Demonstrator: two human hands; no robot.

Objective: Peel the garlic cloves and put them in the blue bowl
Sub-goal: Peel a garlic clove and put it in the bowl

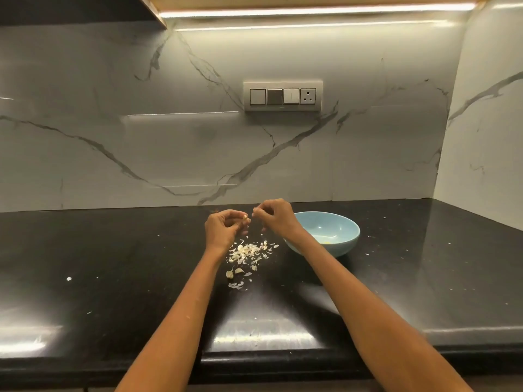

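My left hand (223, 229) pinches a small pale garlic clove (245, 219) at its fingertips, held above the black counter. Just to its right, my right hand (276, 216) has its fingers curled, pinching what looks like a scrap of peel at the fingertips. Below both hands lies a pile of garlic skins and cloves (249, 251), with two whole cloves (234, 272) nearer to me. The blue bowl (343, 241) stands right of the pile, partly behind my right wrist, and a small yellowish piece lies on its bottom.
The black stone counter (113, 264) carries scattered white peel flecks. A marble backsplash with a switch and socket panel (283, 96) rises behind, and a side wall closes the right end. The counter's front edge runs near the bottom of the view.
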